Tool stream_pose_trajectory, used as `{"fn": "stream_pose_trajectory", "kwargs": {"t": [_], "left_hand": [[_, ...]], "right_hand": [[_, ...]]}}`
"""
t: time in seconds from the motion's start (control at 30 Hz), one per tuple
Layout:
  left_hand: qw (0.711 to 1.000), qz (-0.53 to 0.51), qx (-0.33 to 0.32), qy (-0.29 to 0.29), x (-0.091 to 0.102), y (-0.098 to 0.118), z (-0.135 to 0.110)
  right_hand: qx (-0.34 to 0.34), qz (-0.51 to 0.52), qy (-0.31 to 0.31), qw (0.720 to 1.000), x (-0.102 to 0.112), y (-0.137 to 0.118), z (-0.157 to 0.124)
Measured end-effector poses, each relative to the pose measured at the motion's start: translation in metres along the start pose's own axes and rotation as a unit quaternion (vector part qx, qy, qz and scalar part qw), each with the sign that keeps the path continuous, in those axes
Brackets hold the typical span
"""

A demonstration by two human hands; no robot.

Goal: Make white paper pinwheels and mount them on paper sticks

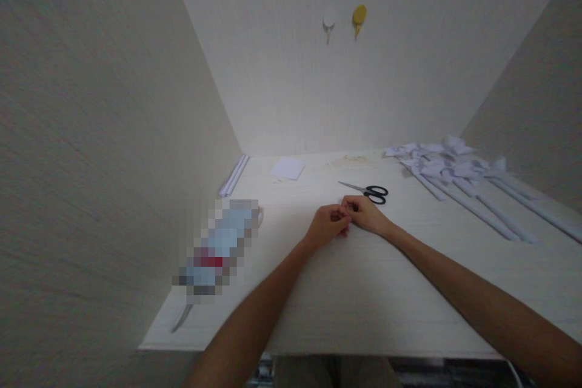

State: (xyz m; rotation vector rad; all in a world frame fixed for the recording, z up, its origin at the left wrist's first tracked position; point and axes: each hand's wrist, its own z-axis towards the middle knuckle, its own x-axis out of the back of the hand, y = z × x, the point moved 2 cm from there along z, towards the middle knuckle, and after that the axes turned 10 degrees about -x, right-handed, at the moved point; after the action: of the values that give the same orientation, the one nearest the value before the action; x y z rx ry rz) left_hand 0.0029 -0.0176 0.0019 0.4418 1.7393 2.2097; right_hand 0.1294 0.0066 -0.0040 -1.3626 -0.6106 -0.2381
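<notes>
My left hand and my right hand meet over the middle of the white table, fingertips pinched together. Both are curled closed on something too small to make out. Black-handled scissors lie just behind my right hand, blades pointing left. A square of white paper lies further back, left of centre.
Several white paper pinwheels on rolled paper sticks lie at the back right. Two rolled paper sticks rest against the left wall. A blurred-out object sits at the left. Two hooks, white and yellow, hang on the back wall.
</notes>
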Motion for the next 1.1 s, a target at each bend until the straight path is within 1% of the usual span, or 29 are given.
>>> {"fn": "stream_pose_trajectory", "kwargs": {"t": [0.2,0.33,0.4,0.43,0.5,0.57,0.6,0.63,0.67,0.7,0.73,0.87,0.97,1.1], "left_hand": [[1.000,0.008,0.003,0.002,0.000,-0.003,-0.001],[0.999,0.034,0.003,0.008,0.001,-0.001,0.001],[0.997,0.065,0.026,-0.028,0.008,0.004,0.008],[0.994,0.096,0.028,-0.046,0.014,0.009,0.013],[0.981,0.183,0.028,-0.066,0.032,0.022,0.030],[0.951,0.304,0.004,-0.062,0.055,0.038,0.051],[0.922,0.382,-0.009,-0.053,0.068,0.045,0.063],[0.884,0.465,-0.021,-0.038,0.080,0.051,0.075],[0.837,0.546,-0.026,-0.026,0.091,0.056,0.086],[0.787,0.616,-0.017,-0.022,0.101,0.058,0.096],[0.770,0.637,-0.005,-0.026,0.109,0.059,0.104],[0.742,0.665,0.038,-0.077,0.129,0.050,0.126],[0.713,0.687,0.086,-0.112,0.138,0.038,0.134],[0.671,0.710,0.141,-0.160,0.146,0.022,0.137]], "right_hand": [[0.007,-0.003,0.004,1.000,-0.001,0.003,0.003],[0.002,-0.002,0.010,1.000,-0.003,0.003,0.006],[0.009,-0.009,0.025,1.000,-0.002,0.003,0.007],[0.013,-0.012,0.031,0.999,-0.002,0.002,0.007],[0.014,-0.016,0.030,0.999,-0.002,0.002,0.006],[0.010,-0.019,0.017,1.000,-0.002,0.001,0.006],[0.008,-0.019,0.014,1.000,-0.001,0.001,0.006],[0.007,-0.019,0.013,1.000,-0.001,0.000,0.006],[0.006,-0.017,0.014,1.000,-0.001,0.000,0.006],[0.005,-0.016,0.017,1.000,-0.001,0.000,0.006],[0.005,-0.017,0.017,1.000,-0.001,0.000,0.006],[0.012,-0.016,0.018,1.000,-0.002,0.000,0.007],[0.015,-0.019,0.020,1.000,-0.002,-0.001,0.007],[0.020,-0.024,0.017,0.999,0.000,-0.003,0.006]]}}
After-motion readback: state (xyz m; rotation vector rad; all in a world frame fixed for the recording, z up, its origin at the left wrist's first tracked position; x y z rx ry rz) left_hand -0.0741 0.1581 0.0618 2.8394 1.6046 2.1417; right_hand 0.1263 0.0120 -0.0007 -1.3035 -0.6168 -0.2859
